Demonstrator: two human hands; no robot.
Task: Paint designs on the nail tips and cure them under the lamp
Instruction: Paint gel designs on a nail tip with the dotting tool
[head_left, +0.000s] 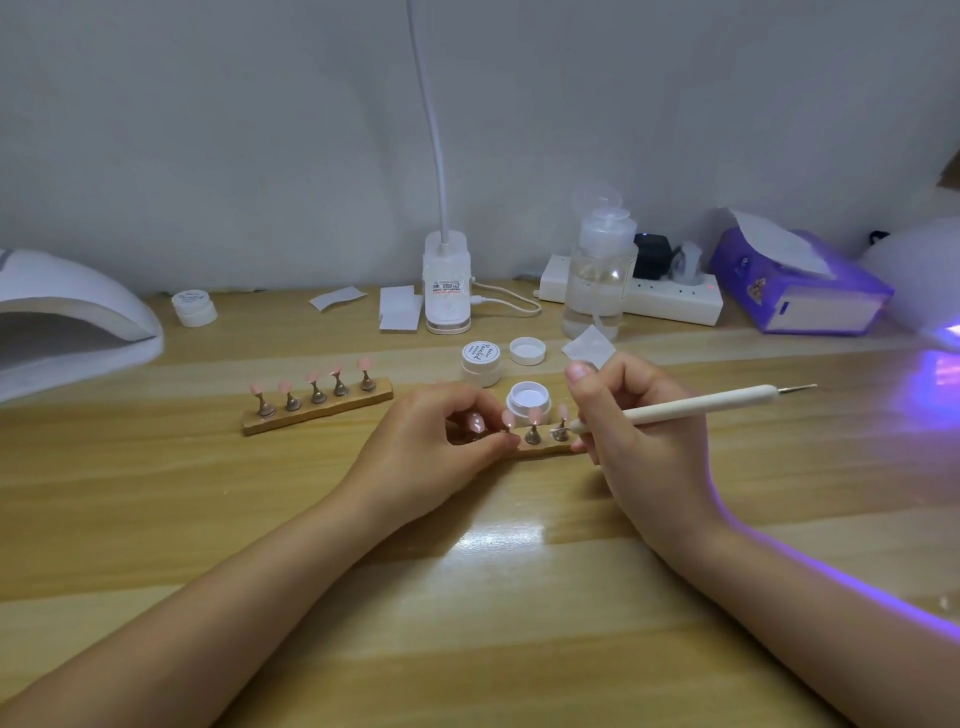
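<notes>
Brush pinched in right hand, long axis running left-right, working end at the nail tips on the near wooden stand, spare metal end pointing right toward the lit lamp. Left hand fingers curled, pinching the stand's left part, steadying it. Tips stand upright in a row between both hands; right hand nearer the tip being painted, exact contact too small to tell. Open jar just behind the stand, white gel inside; its lid lies apart, further back, beside a closed jar. Second stand with five pink tips sits left on the worktop, untouched. Judged: painting in hand, curing not yet done; next dip is a short reach back to the jar.
</notes>
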